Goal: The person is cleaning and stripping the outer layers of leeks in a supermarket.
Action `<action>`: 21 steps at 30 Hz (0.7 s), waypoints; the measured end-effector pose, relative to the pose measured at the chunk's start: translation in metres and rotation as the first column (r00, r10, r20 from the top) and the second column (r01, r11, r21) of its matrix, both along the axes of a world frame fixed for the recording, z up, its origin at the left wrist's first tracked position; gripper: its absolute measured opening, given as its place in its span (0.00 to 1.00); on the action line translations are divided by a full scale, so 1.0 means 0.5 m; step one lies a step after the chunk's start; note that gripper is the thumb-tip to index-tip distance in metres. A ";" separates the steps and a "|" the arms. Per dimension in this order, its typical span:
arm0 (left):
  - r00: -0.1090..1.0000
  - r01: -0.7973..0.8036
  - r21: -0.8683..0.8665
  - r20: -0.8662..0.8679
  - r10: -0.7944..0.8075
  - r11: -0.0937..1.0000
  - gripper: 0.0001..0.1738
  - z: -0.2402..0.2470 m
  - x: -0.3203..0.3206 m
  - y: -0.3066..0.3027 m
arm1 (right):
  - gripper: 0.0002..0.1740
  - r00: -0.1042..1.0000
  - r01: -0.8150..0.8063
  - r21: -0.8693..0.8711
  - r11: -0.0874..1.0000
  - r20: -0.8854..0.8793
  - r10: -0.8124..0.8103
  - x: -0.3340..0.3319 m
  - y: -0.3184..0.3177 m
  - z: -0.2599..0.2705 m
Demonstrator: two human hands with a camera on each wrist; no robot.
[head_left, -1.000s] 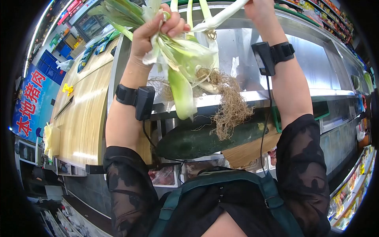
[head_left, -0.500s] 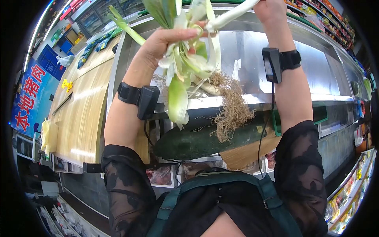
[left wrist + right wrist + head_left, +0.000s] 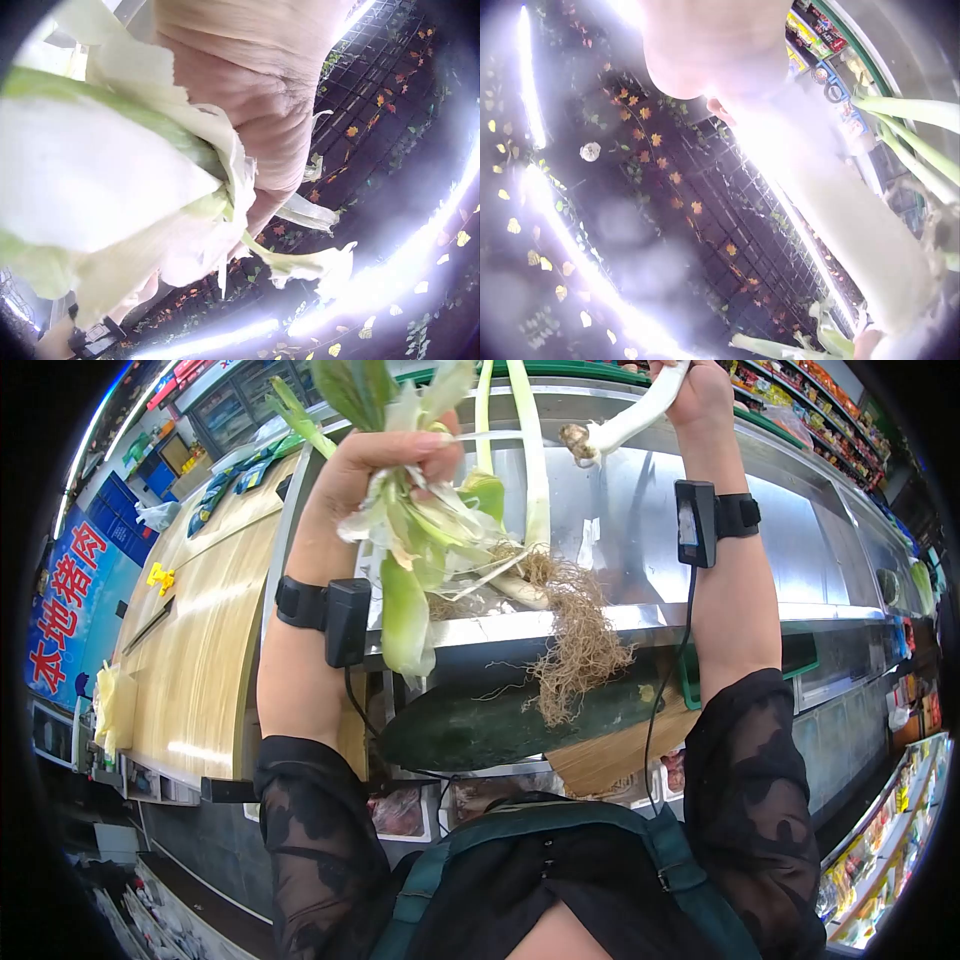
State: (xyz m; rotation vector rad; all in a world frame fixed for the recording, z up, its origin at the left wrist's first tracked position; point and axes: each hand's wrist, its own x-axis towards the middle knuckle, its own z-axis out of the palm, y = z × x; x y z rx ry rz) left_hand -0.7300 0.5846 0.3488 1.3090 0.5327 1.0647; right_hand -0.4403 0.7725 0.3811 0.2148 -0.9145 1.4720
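Note:
My left hand grips a bunch of stripped leek leaves, pale green and white, hanging over the metal counter edge. In the left wrist view these leaves fill the side by the palm. My right hand, at the upper right, holds a white leek, its trimmed root end pointing left towards the left hand, with a gap between. The right wrist view shows that white shank close up. Between the hands, other leeks lie in the metal tray, their brown stringy roots spilling over its front edge.
A large dark green gourd lies before the tray, beside a cardboard piece. Packs of meat sit lower down. A wooden board counter with a yellow object stands left. Cables hang from both wrist cameras.
The right hand's leek, whose end met the left hand half a second ago, is now apart from it. The left hand moved right, then back left with the leaves.

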 end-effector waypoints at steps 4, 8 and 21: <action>0.981 0.007 0.024 0.195 -0.012 1.000 0.26 -0.002 -0.008 0.005 | 0.12 0.959 -0.242 -0.051 0.969 -0.161 0.231 0.018 0.022 0.003; 0.997 -0.073 0.206 -0.016 0.078 0.976 0.35 0.002 0.023 0.009 | 0.10 0.916 -0.372 -0.056 0.927 -0.183 0.357 -0.009 -0.010 0.007; 0.838 0.037 0.169 -0.542 0.061 0.985 0.38 -0.006 0.060 -0.005 | 0.17 0.894 -0.442 0.130 0.888 -0.024 0.448 -0.095 -0.084 -0.001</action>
